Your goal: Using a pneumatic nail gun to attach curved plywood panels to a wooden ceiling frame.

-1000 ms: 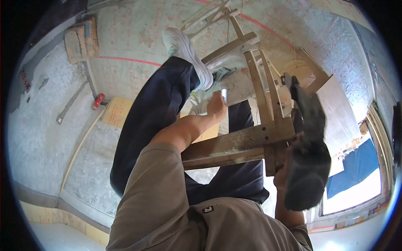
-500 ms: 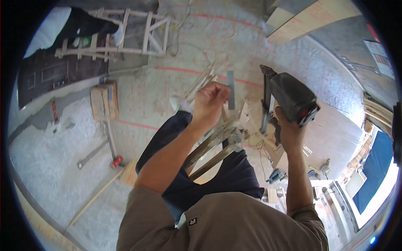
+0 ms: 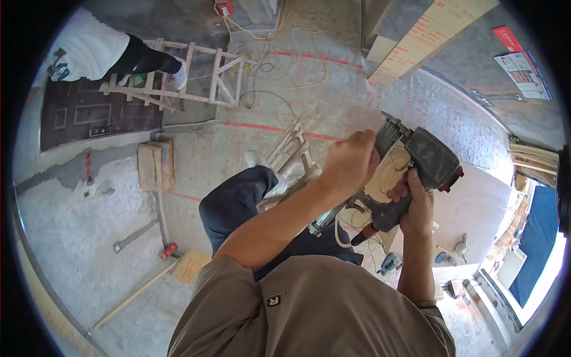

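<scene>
My right hand (image 3: 417,205) is wrapped round the grip of a black nail gun (image 3: 434,159), held tilted in front of me. Its long magazine slants down toward my lap, and a hose fitting (image 3: 367,232) sits at the end of the grip. My left hand (image 3: 352,160) is closed in a pinch against the grey ridged front part of the gun, near its nose. Whatever lies between those fingers is hidden. Below my left forearm, a wooden frame (image 3: 291,149) of narrow slats stands partly covered by my arm and the gun.
Another person's leg (image 3: 146,58) rests over a wooden trestle (image 3: 217,77) at the far left. Hoses (image 3: 262,62) lie beyond. A board (image 3: 425,38) leans at the far right; a blue-grey power tool (image 3: 390,263) lies right of my legs. A cardboard box (image 3: 156,165) stands left.
My left hand, which held up a thin grey strip, has moved right to the nail gun. The gun has turned, showing its grip and magazine. My view has shifted, revealing more of the other person.
</scene>
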Demonstrator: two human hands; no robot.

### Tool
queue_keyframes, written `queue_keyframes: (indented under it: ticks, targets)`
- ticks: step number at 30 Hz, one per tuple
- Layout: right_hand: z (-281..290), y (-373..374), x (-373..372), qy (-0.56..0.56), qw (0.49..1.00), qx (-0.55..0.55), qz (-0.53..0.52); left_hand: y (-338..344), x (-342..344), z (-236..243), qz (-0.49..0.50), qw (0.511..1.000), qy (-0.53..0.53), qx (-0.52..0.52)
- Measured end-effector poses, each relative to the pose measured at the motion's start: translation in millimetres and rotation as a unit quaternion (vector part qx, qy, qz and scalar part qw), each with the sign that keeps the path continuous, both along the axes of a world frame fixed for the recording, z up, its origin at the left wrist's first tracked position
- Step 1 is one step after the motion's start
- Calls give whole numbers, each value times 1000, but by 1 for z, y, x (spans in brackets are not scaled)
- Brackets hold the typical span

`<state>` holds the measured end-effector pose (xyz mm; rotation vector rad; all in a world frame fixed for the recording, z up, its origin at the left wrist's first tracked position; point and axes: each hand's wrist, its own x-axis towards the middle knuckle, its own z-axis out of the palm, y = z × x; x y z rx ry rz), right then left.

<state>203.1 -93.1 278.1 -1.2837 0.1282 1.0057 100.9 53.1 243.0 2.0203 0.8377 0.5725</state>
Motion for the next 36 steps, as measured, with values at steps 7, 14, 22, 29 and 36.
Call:
queue_keyframes:
  ticks: [7,14,22,29,36]
  targets:
    - [-5,-17,-12,112,994,12,-3,-10,-2,-6,38,968,-59,-242]
    - [-1,-21,-22,215,975,48,-10,21,-6,-4,-123,921,233,-287]
    - [-9,-24,0,234,962,114,-84,9,-134,54,-230,916,163,-286]
    - [25,-2,-1,259,946,168,-101,-9,-116,94,-16,973,36,-226]
    - [33,-11,-9,212,946,236,-69,5,-85,51,78,953,-256,-142]
